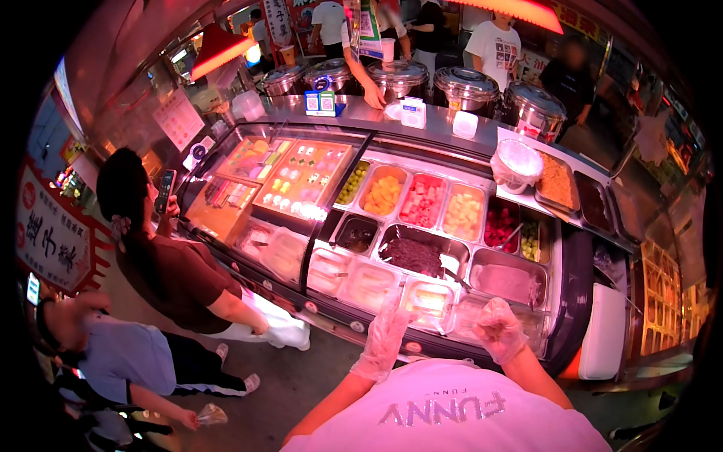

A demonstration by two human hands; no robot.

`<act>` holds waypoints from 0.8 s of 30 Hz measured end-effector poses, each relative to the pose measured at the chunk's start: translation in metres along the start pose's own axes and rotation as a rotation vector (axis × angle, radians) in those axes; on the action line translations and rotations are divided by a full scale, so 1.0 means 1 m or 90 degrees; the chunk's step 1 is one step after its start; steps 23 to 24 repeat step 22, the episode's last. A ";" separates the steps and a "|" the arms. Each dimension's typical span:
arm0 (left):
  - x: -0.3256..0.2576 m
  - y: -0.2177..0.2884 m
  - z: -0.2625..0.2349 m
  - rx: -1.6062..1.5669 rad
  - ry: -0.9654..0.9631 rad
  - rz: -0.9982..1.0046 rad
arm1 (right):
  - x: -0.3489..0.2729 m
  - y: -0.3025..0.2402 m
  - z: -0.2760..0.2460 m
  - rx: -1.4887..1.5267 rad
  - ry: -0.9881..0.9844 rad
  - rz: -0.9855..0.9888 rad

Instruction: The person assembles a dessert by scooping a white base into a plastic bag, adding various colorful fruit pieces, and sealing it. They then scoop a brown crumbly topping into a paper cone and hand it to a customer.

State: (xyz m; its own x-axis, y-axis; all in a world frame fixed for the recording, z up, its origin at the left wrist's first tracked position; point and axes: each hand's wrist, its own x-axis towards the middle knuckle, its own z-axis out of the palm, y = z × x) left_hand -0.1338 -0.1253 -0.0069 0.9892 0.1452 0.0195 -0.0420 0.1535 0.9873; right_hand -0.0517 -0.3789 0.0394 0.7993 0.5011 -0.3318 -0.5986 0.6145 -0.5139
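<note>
Reaching forward over the near edge of a glass-topped display case (422,139), the person's two gloved hands are hovering above the front row of lidded trays. The left hand (385,331) is stretching out flat, its fingers (393,305) lying together and pointing away from the body toward a clear-lidded tray (428,300); the hand's long axis is running nearly straight up the picture, tilting slightly right. Whether it is touching the lid cannot be told. The right hand (498,329) is curling into a loose fist, fingers folded together on nothing visible, sitting just beside the grey tray (506,280) near the case's right end. Beyond them, a tray of dark jelly (413,255) is lying in the middle row, and trays of orange fruit (384,193) and red fruit (423,200) are sitting in the far row. A person in a brown shirt (169,275) is standing to the left, holding up a phone (165,190).
</note>
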 end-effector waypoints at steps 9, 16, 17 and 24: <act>0.006 0.011 0.010 -0.064 0.037 -0.048 | 0.012 0.002 -0.021 -0.017 -0.029 -0.026; 0.020 0.008 -0.002 -0.022 0.001 -0.008 | 0.019 0.003 -0.010 -0.037 -0.004 0.020; 0.023 0.007 -0.006 -0.017 -0.006 0.003 | 0.021 0.003 -0.002 -0.050 0.016 0.029; 0.034 0.002 -0.017 -0.021 0.011 -0.032 | 0.046 -0.005 -0.003 -0.115 -0.066 0.106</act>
